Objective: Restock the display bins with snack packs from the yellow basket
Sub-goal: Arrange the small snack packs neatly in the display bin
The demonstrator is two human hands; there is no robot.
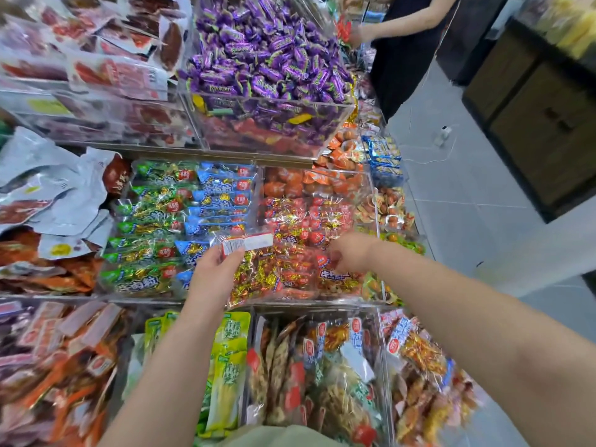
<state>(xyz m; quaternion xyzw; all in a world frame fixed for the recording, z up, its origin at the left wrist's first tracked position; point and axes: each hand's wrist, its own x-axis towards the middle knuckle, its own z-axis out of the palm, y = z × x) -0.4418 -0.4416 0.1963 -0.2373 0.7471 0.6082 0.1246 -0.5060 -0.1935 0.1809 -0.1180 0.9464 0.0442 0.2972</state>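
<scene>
Facing the clear display bins [375, 204], we see purple candies [264, 53] heaped at twelve o'clock and red snack packs [303, 221] filling a bin at centre. Our left hand [213, 272] grips one snack pack [248, 243] over them. At its three o'clock, our right hand [350, 253] curls down onto the red packs; we cannot tell whether it grasps one.
</scene>
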